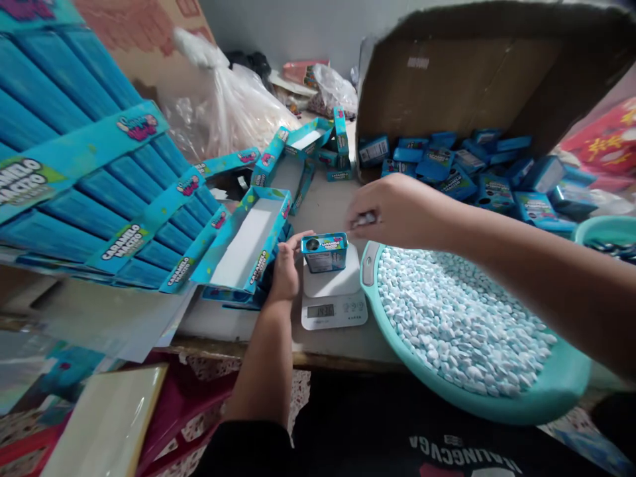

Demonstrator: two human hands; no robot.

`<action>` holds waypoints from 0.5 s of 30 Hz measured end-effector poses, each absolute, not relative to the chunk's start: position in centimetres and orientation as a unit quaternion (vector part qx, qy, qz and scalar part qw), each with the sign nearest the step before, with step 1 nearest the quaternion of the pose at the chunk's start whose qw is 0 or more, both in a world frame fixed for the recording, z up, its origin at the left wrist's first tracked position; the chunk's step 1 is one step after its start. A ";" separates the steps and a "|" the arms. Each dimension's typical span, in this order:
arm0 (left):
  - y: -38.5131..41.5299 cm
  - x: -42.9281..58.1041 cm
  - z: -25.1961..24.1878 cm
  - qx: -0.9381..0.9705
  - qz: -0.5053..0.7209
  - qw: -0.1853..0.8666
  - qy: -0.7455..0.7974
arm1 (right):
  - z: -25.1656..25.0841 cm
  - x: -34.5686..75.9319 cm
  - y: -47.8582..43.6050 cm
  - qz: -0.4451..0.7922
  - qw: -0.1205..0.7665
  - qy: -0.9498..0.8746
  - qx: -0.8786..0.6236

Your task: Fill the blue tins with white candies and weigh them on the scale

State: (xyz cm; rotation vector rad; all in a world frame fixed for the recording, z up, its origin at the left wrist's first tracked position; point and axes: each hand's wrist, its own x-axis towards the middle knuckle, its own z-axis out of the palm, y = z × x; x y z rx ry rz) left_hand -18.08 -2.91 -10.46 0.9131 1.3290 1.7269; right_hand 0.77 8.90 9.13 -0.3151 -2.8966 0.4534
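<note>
A small blue candy box (325,258) stands upright on a white kitchen scale (355,285), its printed top facing me. The scale's display shows digits that look like 1436. My left hand (287,268) is at the box's left side, fingers stretched toward its back left corner and thumb apart from it. My right hand (385,212) is raised to the right of the box, fingers curled round a few small whitish candies (366,218). Under my right forearm, a turquoise basin (412,361) holds many pale blue and white candies (462,318).
Open blue display trays (246,242) lie left of the scale, beside tall stacks of filled trays (124,179). A large cardboard carton (447,79) at the back right holds many blue boxes (497,192). Clear plastic bags (238,106) stand behind. The table edge (342,360) runs close in front.
</note>
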 end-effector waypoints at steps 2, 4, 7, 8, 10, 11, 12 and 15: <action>-2.8 -18.1 -10.5 0.353 0.679 0.385 0.517 | 9.1 -2.5 8.9 0.157 0.054 -0.983 -0.075; -2.7 -18.0 -10.4 0.348 0.682 0.383 0.517 | 8.7 -4.8 8.8 0.148 0.016 -0.988 -0.043; -2.5 -17.8 -10.2 0.340 0.688 0.379 0.518 | 7.7 -6.8 8.9 0.114 -0.018 -0.993 -0.024; -2.5 -17.7 -10.1 0.341 0.688 0.377 0.518 | 7.4 -7.1 9.0 0.107 -0.026 -0.994 -0.024; -2.5 -17.6 -10.0 0.346 0.688 0.376 0.516 | 6.9 -7.7 9.3 0.103 -0.040 -0.994 -0.025; -2.6 -17.5 -9.9 0.349 0.688 0.377 0.513 | 6.7 -7.9 9.3 0.104 -0.045 -0.993 -0.023; -2.6 -17.4 -9.8 0.352 0.688 0.378 0.510 | 6.6 -8.1 9.4 0.104 -0.049 -0.993 -0.022; -2.7 -17.3 -9.2 0.361 0.694 0.372 0.499 | 6.5 -8.5 9.3 0.101 -0.053 -0.993 -0.024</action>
